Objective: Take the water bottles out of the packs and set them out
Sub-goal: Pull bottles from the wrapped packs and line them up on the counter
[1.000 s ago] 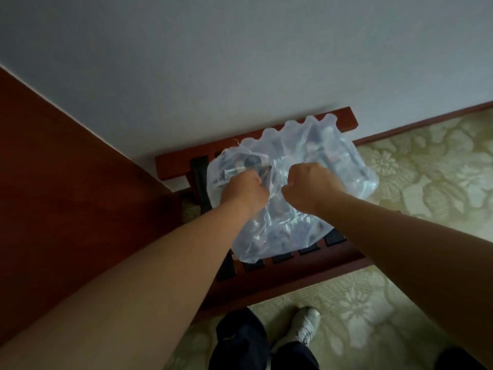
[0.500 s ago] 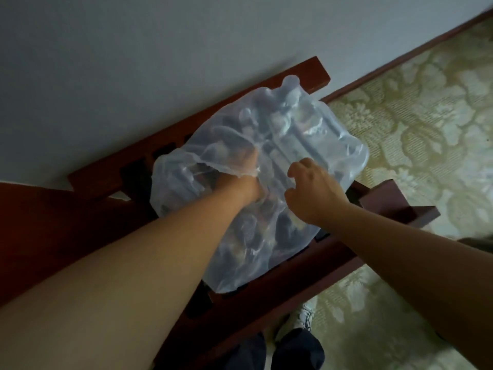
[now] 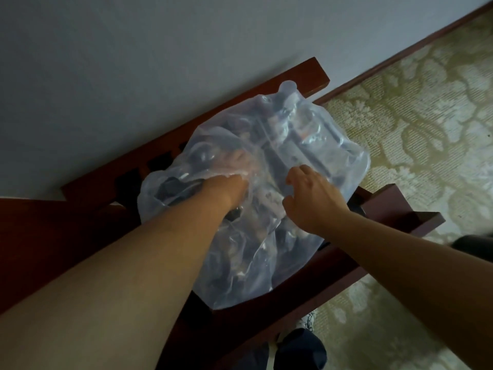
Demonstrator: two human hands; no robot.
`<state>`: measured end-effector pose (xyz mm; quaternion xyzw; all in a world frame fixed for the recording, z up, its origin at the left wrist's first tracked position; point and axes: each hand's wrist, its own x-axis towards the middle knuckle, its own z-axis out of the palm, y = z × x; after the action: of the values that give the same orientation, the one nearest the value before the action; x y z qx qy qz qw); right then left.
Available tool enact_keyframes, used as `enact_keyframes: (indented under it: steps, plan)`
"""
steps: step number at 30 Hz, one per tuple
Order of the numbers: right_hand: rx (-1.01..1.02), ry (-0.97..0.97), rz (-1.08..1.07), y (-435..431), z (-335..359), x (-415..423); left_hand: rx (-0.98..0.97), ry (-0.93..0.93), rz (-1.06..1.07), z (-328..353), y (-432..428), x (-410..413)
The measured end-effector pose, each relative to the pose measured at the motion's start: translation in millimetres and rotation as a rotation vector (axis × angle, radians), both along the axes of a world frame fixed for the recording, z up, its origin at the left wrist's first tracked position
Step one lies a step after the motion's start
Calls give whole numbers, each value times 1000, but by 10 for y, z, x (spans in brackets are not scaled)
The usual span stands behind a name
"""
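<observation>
The pale wall (image 3: 186,62) and the patterned carpet (image 3: 413,116) frame a dark red slatted counter (image 3: 394,206). The pack (image 3: 320,145) of water bottles lies across it, and its near corner looks to hang past the front rail. That overhang is the main risk: a hard tug toward the person could slide the whole load off onto the carpet or onto the shoe (image 3: 309,320) below.

The film is loose and crumpled. The left hand (image 3: 229,180) is pushed in under it, its fingers blurred by the plastic, so I cannot tell whether they grip a bottle. If the film catches the wrist, pulling out would likely drag the pack along.

The right hand (image 3: 312,198) sits on top with fingers spread and bent, holding nothing. Unless it presses down, nothing anchors the pack. The bottles (image 3: 293,124) show only as dim shapes, and a loosened one could roll between the slats.
</observation>
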<state>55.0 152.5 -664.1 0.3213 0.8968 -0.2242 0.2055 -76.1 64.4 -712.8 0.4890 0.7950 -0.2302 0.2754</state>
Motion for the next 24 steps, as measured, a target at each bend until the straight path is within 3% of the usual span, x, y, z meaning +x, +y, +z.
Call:
enact_keyframes:
  steps: [3,9,13,24]
  plan:
    - [-17,-1,-20,-1,46,-34,-82,-63,-9,-3,-142,21]
    - [-22,-50,24,-13,98,-67,-22,-38,-145,-101,-288,67]
    - [-19,-57,45,-76,200,-86,36,-121,39,91,-396,81]
    - [7,-100,311,-364,802,25,455,32,432,971,-780,290]
